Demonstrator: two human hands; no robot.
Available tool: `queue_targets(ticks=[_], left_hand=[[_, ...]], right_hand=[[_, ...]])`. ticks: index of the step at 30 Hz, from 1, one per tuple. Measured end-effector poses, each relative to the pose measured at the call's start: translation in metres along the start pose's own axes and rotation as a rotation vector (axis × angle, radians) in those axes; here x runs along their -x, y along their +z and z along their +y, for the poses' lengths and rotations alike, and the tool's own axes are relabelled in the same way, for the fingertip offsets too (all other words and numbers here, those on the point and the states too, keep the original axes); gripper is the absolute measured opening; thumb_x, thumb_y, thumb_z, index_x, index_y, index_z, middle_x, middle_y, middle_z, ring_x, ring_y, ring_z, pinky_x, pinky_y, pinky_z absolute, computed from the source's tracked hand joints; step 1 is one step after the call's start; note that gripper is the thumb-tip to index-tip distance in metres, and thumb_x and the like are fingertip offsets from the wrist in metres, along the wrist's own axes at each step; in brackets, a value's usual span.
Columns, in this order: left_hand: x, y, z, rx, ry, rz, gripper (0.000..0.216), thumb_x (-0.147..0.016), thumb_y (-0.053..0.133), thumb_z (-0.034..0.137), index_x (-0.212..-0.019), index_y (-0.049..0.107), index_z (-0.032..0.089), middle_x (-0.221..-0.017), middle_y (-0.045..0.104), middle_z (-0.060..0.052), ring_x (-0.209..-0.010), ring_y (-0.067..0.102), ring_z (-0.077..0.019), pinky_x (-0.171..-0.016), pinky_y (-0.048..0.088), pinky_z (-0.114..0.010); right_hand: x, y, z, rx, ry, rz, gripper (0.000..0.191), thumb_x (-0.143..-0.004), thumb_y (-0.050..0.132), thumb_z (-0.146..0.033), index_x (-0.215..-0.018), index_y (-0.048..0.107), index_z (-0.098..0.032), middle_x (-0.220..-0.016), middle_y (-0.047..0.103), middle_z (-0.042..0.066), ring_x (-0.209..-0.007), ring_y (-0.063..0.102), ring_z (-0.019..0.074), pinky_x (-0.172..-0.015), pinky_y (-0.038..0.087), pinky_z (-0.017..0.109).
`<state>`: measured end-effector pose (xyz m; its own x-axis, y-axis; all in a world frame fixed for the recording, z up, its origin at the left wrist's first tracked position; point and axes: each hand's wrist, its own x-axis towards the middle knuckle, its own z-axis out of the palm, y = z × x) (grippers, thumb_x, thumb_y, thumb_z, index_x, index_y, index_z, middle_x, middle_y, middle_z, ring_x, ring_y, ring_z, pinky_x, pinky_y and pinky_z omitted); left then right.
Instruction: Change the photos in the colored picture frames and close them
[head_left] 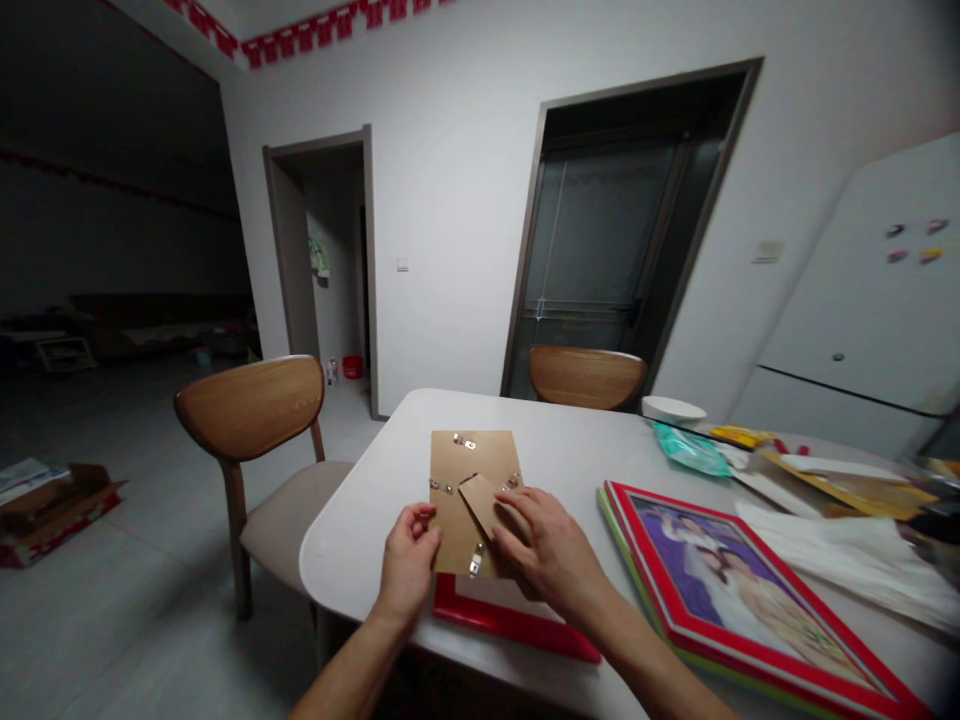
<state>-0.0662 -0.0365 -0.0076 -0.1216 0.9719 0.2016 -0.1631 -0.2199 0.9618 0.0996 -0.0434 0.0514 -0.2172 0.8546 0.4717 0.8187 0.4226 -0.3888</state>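
A brown picture-frame backing board (450,460) is held upright-tilted over the near edge of the table. Metal clips sit near its edges, and a stand flap (480,500) slants across its middle. My left hand (409,555) pinches the board's lower left edge between thumb and curled fingers. On the other side, my right hand (544,545) grips the right edge, its fingers lying over the stand flap; part of the board is hidden by it. Beneath the board, a red picture frame (502,622) lies on the table, largely covered.
Right of my hands, a red frame with a wedding photo (720,580) rests on a green one (626,550). Bags, papers and a white bowl (673,408) crowd the right side of the white table (360,500). Wooden chairs (259,405) stand left and behind.
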Motion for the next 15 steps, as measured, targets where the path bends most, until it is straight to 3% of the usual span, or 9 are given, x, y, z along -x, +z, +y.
queue_targets(ticks=[3, 10, 15], left_hand=[[-0.006, -0.019, 0.003, 0.008, 0.004, 0.102, 0.026, -0.065, 0.053, 0.032, -0.084, 0.048, 0.016, -0.077, 0.061, -0.002, -0.071, 0.059, -0.0158, -0.062, 0.046, -0.025], [-0.007, -0.091, 0.000, -0.145, -0.026, 0.289, 0.029, -0.058, 0.057, 0.034, -0.079, 0.049, 0.016, -0.064, 0.058, 0.002, -0.056, 0.056, -0.0140, -0.052, 0.043, -0.023], [-0.004, -0.107, -0.005, -0.339, 0.001, 0.311, 0.027, -0.059, 0.053, 0.032, -0.081, 0.052, 0.016, -0.070, 0.060, -0.001, -0.066, 0.058, -0.0181, -0.061, 0.044, -0.028]], right_hand=[[0.005, 0.004, 0.018, -0.017, 0.062, -0.003, 0.034, -0.074, 0.042, -0.033, -0.102, 0.053, -0.018, -0.099, 0.056, 0.008, -0.090, 0.050, 0.0195, -0.080, 0.038, 0.031], [0.030, 0.019, 0.065, 0.242, 0.273, -0.192, 0.036, -0.072, 0.041, -0.030, -0.101, 0.054, -0.013, -0.092, 0.057, 0.013, -0.084, 0.053, 0.0222, -0.074, 0.038, 0.031], [0.029, 0.025, 0.068, 0.267, 0.327, -0.226, 0.039, -0.070, 0.040, -0.022, -0.106, 0.049, -0.011, -0.087, 0.059, 0.013, -0.079, 0.055, 0.0207, -0.070, 0.038, 0.028]])
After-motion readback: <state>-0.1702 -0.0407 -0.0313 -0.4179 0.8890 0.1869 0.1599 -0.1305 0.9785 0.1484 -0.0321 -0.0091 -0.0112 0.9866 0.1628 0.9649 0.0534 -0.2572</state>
